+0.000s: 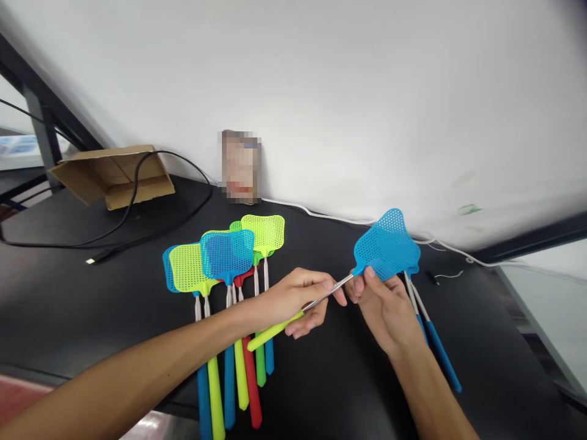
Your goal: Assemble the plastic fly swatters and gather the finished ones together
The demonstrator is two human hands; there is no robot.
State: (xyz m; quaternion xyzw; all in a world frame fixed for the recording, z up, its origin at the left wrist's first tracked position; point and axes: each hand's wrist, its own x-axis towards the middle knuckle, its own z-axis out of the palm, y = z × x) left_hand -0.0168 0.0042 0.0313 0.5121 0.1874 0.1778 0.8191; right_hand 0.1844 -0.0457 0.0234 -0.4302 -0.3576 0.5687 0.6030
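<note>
I'm holding the blue-headed swatter (381, 243) above the table (339, 391), left hand (305, 299) gripping its metal shaft (338, 285), right hand (387, 305) pinching the head's base (359, 269). Judging it light, mesh (389, 235) flexible, shaft slippery; base offering surest hold.

Likely workshop (black worktop (339, 373)), cardboard box (103, 174), cable (109, 253)

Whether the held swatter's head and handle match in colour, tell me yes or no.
No, the held swatter has a blue head and a yellow-green handle.
</note>
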